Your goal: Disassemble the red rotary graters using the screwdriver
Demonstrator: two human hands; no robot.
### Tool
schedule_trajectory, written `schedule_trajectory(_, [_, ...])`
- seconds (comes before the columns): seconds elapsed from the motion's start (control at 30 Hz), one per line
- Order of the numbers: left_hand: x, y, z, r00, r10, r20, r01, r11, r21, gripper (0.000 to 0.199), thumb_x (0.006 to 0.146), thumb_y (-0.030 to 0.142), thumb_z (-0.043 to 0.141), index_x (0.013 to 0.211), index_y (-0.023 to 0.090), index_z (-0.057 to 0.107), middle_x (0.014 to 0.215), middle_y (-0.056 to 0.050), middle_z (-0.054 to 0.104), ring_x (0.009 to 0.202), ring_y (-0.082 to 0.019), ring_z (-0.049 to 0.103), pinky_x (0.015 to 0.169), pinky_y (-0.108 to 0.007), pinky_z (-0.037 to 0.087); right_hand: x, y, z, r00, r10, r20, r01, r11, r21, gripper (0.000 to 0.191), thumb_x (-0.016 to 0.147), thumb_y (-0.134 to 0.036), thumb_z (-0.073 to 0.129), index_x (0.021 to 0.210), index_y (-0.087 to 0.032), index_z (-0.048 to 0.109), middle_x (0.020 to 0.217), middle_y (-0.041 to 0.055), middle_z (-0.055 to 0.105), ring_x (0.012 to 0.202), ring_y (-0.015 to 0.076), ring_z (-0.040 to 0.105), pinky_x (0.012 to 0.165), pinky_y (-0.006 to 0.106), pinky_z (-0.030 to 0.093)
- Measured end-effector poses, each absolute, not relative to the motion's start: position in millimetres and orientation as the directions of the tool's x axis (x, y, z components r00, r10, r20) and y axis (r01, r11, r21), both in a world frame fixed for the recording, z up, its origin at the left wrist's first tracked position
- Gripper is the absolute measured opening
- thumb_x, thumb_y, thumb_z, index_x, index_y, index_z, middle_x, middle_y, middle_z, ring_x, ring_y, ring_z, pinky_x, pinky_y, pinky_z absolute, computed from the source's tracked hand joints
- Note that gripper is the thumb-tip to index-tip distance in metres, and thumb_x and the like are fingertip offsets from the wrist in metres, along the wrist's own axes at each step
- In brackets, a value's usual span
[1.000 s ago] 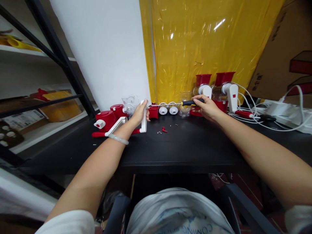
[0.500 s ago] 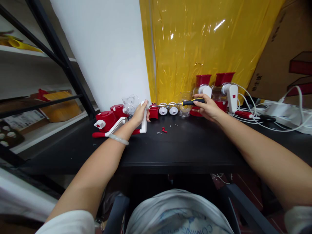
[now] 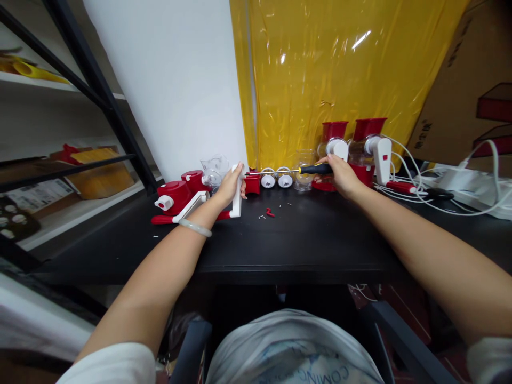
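Observation:
My left hand (image 3: 232,185) is wrapped round a white crank handle (image 3: 237,205) with a red grip, holding it upright above the table. My right hand (image 3: 337,173) grips the black and yellow handle of a screwdriver (image 3: 310,169). The screwdriver lies level, its long shaft pointing left, and the tip meets the upper end of the crank handle; the exact contact is too small to make out. Below the shaft, a small red part (image 3: 270,213) and several tiny screws (image 3: 261,217) lie on the black table (image 3: 296,240).
Red bases (image 3: 175,195) and another crank stand at the left. Behind are white-faced drums (image 3: 268,180) and a clear cup (image 3: 304,178). Two red-topped rotary graters (image 3: 370,144) stand at the right, beside white cables (image 3: 420,197) and a power strip. A black-framed shelf (image 3: 108,106) rises at left.
My right hand's fingers have shifted and closed further around the screwdriver handle, which stays nearly in line. The left hand and crank handle have hardly moved.

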State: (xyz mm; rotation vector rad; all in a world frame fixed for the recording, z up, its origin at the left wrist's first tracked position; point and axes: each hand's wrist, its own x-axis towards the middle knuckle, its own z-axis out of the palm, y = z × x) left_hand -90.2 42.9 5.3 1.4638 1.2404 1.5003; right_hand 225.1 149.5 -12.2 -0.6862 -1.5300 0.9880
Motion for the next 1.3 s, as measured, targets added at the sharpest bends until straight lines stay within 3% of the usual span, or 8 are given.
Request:
schedule_trajectory(0.17, [-89, 41, 7, -0.131, 0.94, 0.316, 0.139, -0.298, 0.944, 0.061, 0.08, 0.084, 0.057, 0.089, 0.024, 0.046, 0.045, 0.007, 0.047, 0.035, -0.013, 0.045, 0.044, -0.028, 0.046, 225, 147, -12, -0.231, 0.835, 0.499, -0.065, 0.499, -0.864, 0.055, 0.072, -0.078, 0.075, 0.085, -0.027, 0.058, 0.063, -0.0006, 0.062, 0.054, 0.0177, 0.06, 0.056, 0.036, 0.055])
schedule_trajectory(0.33, [-89, 40, 7, -0.13, 0.94, 0.315, 0.135, -0.297, 0.945, 0.062, 0.08, 0.084, 0.058, 0.089, 0.024, 0.047, 0.046, 0.006, 0.047, 0.035, -0.013, 0.045, 0.045, -0.028, 0.045, 224, 143, -10, -0.217, 0.844, 0.49, -0.111, 0.477, -0.872, 0.053, 0.069, -0.07, 0.082, 0.089, -0.027, 0.058, 0.074, -0.0006, 0.065, 0.056, 0.0148, 0.059, 0.055, 0.032, 0.054])
schedule_trajectory(0.63, [-90, 42, 6, -0.119, 0.939, 0.322, 0.164, -0.301, 0.939, 0.064, 0.08, 0.086, 0.055, 0.09, 0.023, 0.045, 0.046, 0.007, 0.047, 0.035, -0.013, 0.045, 0.046, -0.028, 0.047, 224, 147, -13, -0.193, 0.856, 0.48, -0.186, 0.449, -0.874, 0.047, 0.07, -0.057, 0.086, 0.098, -0.029, 0.059, 0.087, -0.0003, 0.064, 0.066, 0.0147, 0.063, 0.058, 0.031, 0.058])
schedule_trajectory(0.93, [-91, 42, 7, -0.135, 0.938, 0.32, 0.151, -0.299, 0.942, 0.056, 0.089, 0.079, 0.051, 0.094, 0.023, 0.048, 0.047, 0.007, 0.048, 0.036, -0.013, 0.045, 0.045, -0.028, 0.045, 226, 145, -12, -0.224, 0.849, 0.479, -0.262, 0.421, -0.869, 0.047, 0.068, -0.046, 0.09, 0.102, -0.03, 0.061, 0.091, -0.0012, 0.065, 0.075, 0.0155, 0.066, 0.062, 0.031, 0.06])
schedule_trajectory(1.3, [-90, 41, 7, -0.132, 0.942, 0.309, 0.156, -0.288, 0.945, 0.06, 0.084, 0.082, 0.053, 0.089, 0.023, 0.046, 0.047, 0.007, 0.047, 0.036, -0.012, 0.045, 0.045, -0.029, 0.046, 228, 137, -7, -0.264, 0.856, 0.445, -0.304, 0.364, -0.88, 0.043, 0.067, -0.036, 0.088, 0.102, -0.029, 0.065, 0.097, 0.0014, 0.068, 0.087, 0.02, 0.07, 0.067, 0.035, 0.062])
